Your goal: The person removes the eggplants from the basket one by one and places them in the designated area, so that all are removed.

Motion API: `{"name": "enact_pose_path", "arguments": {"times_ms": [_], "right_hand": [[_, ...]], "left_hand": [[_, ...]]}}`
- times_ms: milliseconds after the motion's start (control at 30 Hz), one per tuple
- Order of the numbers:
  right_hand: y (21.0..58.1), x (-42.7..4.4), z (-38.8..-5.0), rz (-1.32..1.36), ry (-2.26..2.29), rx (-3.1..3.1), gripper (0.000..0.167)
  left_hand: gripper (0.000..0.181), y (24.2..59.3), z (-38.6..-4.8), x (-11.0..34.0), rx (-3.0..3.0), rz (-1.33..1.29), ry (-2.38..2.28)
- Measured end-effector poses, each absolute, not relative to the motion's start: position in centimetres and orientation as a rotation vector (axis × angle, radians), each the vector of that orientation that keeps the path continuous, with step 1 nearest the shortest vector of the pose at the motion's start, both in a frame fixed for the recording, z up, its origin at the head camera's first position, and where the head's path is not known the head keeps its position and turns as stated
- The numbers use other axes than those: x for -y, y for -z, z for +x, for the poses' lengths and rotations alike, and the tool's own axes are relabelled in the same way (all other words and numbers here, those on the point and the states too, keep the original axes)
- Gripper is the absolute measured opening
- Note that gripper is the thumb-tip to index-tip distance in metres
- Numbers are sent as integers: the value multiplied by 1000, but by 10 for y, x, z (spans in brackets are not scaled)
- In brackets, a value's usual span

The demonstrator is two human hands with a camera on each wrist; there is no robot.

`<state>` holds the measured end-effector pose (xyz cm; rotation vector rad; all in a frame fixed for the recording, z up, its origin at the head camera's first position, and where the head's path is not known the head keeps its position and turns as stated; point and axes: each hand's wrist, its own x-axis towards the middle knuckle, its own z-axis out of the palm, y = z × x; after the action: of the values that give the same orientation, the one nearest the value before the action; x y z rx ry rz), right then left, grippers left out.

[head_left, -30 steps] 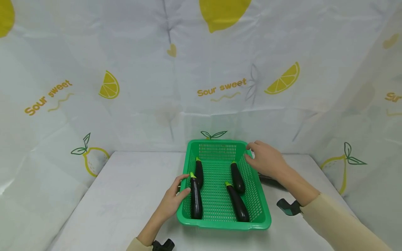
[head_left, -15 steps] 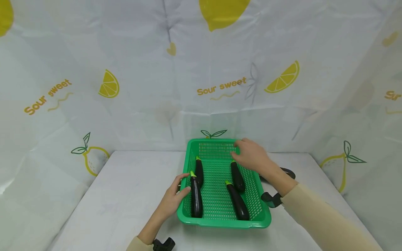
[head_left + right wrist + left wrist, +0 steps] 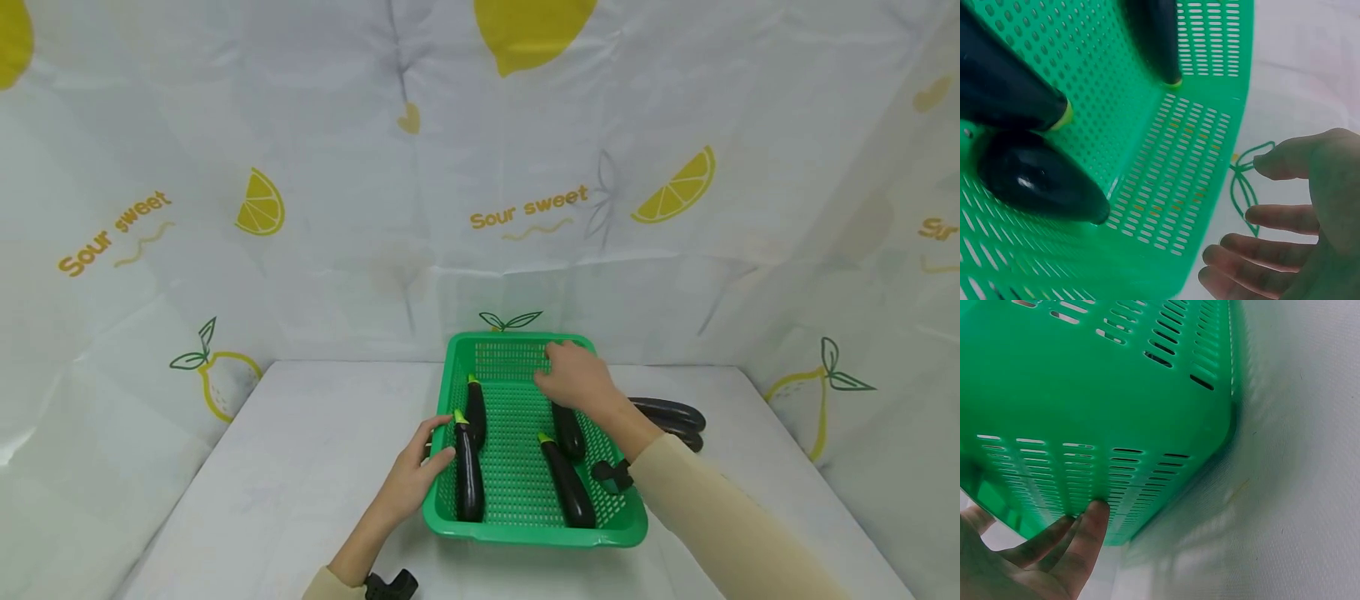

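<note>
Our left hand (image 3: 412, 475) grips the basket (image 3: 517, 536), right hand (image 3: 581, 380) loose and empty — likely choosing an eggplant (image 3: 568, 433) to pinch next.

"Sour sweet" (image 3: 529, 207), twice | on: white backdrop (image 3: 337, 292) | right edge: cut-off lettering (image 3: 939, 230)

White flat bench (image 3: 285, 475); white creased sheet (image 3: 337, 300) behind it and along both sides. Prints on sheet: solid yellow lemon (image 3: 535, 32) cut off at top centre, small yellow heart (image 3: 409, 118) lower left of it, yellow citrus wedges (image 3: 261, 202), orange "Sour sweet" lettering (image 3: 529, 207), yellow lemon outlines (image 3: 228, 386) with green leaves (image 3: 197, 350) low both sides.
</note>
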<state>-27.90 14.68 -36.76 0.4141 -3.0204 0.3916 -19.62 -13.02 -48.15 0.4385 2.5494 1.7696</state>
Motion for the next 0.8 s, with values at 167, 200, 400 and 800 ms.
{"name": "enact_pose_path", "arguments": {"times_ms": [167,200,400,800], "right_hand": [[379,-140,-285,368,-369,3079,52],[381,-139,-285,352,-368,3092,52],[392,-132,-289,260,-391,3166,59],[408,-135,-294,128,-450,3253,48]], "left_hand": [[46,481,-196,130,-2552,428,-1768],[46,481,-196,130,-2549,428,-1769],[46,481,-196,130,-2549,431,-1762],[47,478,-195,130,-2542,452,-1765]]}}
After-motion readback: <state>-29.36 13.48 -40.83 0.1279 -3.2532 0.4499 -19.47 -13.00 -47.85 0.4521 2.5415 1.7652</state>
